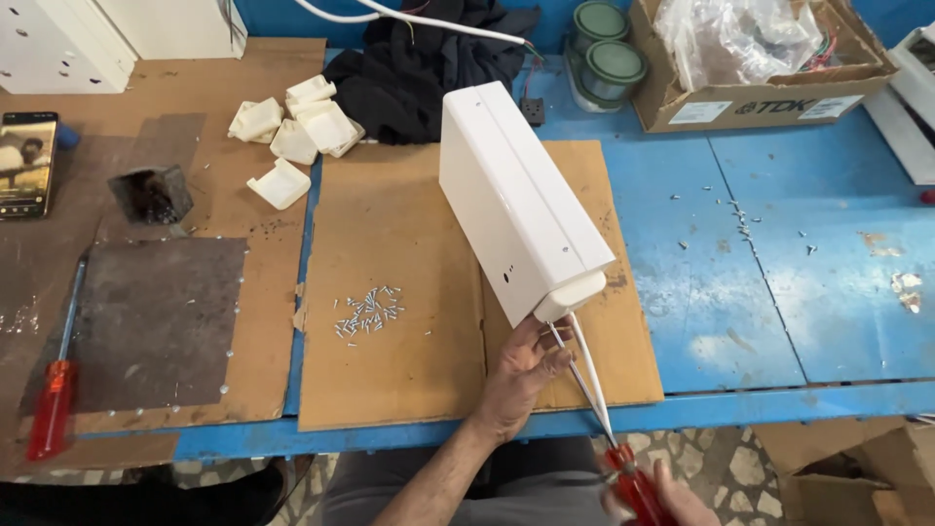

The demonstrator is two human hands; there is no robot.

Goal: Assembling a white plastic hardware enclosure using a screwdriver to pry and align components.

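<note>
1. Nearest the viewer, at the bottom edge, the right hand (651, 495) is closing its grip around the red handle of a screwdriver (623, 466), whose shaft is pointing up and left toward the white housing (521, 200).
2. Just left of it, the left hand (521, 375) is reaching up from the near edge of the counter (760, 282); its fingers (545, 341) are touching the underside of the housing's near end cap and the thin white wires (584, 365) coming out there. Whether this grip is closing on anything cannot be told.
3. The long white housing is standing tilted on a brown cardboard sheet (390, 292), its near end lifted toward the hands and its far end leaning away to the left.
4. Left of the hands, a small heap of silver screws (368, 312) is lying on the cardboard.
5. Far to the near left, a second red screwdriver (54, 390) is lying beside a dark square mat (156, 321).
6. Farther back on the left, white plastic end caps (292, 131) are lying in a pile, with a phone (26, 161) at the left edge.
7. At the far side, a black cloth (419, 68), green-lidded jars (604, 49) and a cardboard box (760, 68) are sitting.
</note>
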